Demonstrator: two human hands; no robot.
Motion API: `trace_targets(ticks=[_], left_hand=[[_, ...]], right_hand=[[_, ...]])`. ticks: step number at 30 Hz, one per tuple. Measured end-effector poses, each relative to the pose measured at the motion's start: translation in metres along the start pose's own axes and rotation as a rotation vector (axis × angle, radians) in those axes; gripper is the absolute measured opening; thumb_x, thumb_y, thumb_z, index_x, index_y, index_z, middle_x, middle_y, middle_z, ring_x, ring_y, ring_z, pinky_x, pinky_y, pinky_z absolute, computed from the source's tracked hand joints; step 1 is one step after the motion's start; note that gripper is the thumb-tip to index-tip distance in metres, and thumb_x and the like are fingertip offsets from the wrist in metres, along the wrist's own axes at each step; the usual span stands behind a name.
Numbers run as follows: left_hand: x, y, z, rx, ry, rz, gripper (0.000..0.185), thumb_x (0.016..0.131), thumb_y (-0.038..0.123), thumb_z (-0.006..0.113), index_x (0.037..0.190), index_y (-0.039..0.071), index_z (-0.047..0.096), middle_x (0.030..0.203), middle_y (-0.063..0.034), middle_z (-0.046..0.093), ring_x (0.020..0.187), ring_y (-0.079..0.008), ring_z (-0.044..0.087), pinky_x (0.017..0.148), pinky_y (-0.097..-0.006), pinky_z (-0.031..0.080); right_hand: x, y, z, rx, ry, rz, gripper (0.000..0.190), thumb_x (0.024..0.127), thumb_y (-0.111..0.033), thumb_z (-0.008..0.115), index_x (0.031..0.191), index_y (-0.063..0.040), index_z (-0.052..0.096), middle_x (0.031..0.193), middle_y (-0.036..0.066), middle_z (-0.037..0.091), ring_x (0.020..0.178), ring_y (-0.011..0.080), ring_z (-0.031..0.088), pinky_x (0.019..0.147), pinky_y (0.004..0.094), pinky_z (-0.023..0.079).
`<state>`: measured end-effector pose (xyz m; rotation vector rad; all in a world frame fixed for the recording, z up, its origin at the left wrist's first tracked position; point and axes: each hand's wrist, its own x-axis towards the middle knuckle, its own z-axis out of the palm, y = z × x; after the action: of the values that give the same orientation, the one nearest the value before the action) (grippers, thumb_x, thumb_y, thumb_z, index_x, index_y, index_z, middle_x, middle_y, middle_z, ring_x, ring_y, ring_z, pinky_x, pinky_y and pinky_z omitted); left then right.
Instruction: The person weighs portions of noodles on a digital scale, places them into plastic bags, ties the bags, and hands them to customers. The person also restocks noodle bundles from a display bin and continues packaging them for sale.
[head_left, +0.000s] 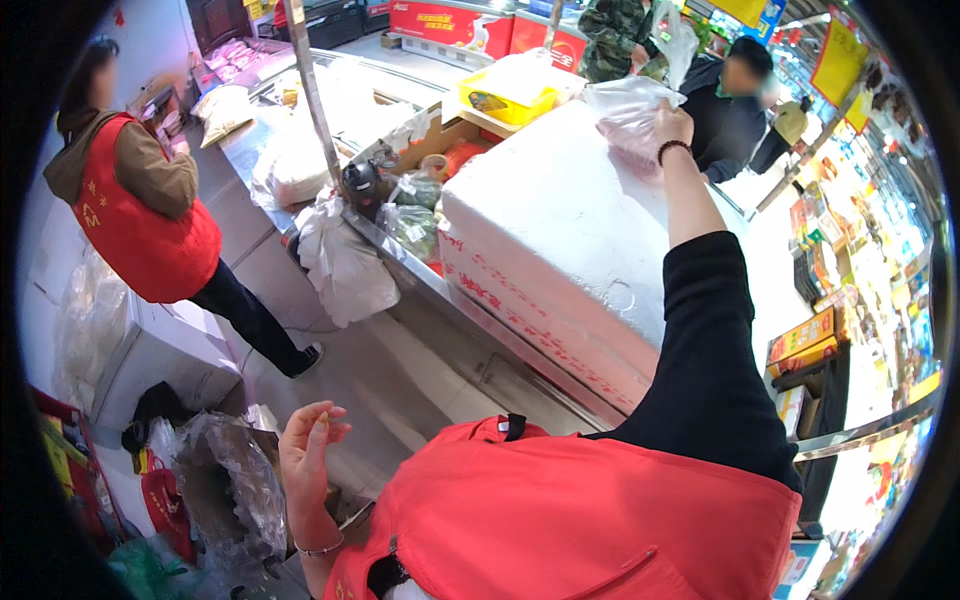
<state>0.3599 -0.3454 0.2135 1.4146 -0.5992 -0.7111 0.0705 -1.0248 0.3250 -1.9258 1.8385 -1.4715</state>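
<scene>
My right hand (675, 124) grips the top of a clear plastic bag (626, 120) with something pinkish inside. My arm is stretched out over a white foam box (555, 195) that bears red writing, and the bag is by its far right corner. Whether the bag rests on the lid or hangs just above it, I cannot tell. Low on the left, my left hand (311, 442) is raised in the air with its fingers partly curled and nothing in them. It is close to an open carton lined with clear plastic (225, 480).
A person in a red vest (150, 202) stands at the left. Other people are beyond the counter, one in dark clothes (720, 112). A metal post (315, 97) rises beside a hanging white bag (345, 262). A yellow basket (510, 97) sits behind the foam box.
</scene>
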Motion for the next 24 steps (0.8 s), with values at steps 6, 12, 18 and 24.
trace_targets(ticks=[6,12,18,24], left_hand=[[0.009,-0.012,0.009,0.011,-0.04,-0.045,0.022,0.102,0.015,0.053,0.117,0.002,0.063,0.103,-0.009,0.069,0.084,-0.0141,0.066,0.078,-0.0275,0.053],[0.013,-0.018,0.021,0.058,-0.109,-0.084,0.021,0.102,0.012,0.053,0.117,0.0,0.063,0.102,-0.0082,0.07,0.084,-0.0138,0.067,0.076,-0.0261,0.053],[0.01,-0.02,0.022,0.064,-0.195,-0.101,0.022,0.102,0.013,0.053,0.116,0.0,0.063,0.101,-0.0078,0.069,0.084,-0.0134,0.067,0.075,-0.0255,0.053],[0.01,-0.023,0.015,0.047,-0.234,-0.14,0.022,0.102,0.013,0.053,0.116,0.0,0.063,0.101,-0.008,0.07,0.084,-0.0132,0.067,0.075,-0.0253,0.053]], right_hand=[[-0.009,0.004,-0.005,-0.027,0.154,0.025,0.057,0.099,-0.045,0.046,0.089,0.005,0.07,0.092,0.029,0.068,0.093,0.0443,0.066,0.082,0.0509,0.05],[-0.005,0.009,-0.042,0.016,0.227,0.035,0.044,0.098,-0.037,0.05,0.095,0.002,0.069,0.095,0.028,0.068,0.094,0.0445,0.066,0.08,0.0532,0.051],[-0.001,0.039,-0.105,-0.041,0.322,0.041,0.04,0.096,-0.035,0.051,0.097,0.001,0.071,0.096,0.028,0.068,0.095,0.0446,0.066,0.082,0.0539,0.051],[0.004,0.11,-0.176,-0.195,0.409,0.197,0.049,0.098,-0.039,0.047,0.102,0.005,0.07,0.105,0.029,0.068,0.103,0.0438,0.064,0.09,0.0498,0.05]])
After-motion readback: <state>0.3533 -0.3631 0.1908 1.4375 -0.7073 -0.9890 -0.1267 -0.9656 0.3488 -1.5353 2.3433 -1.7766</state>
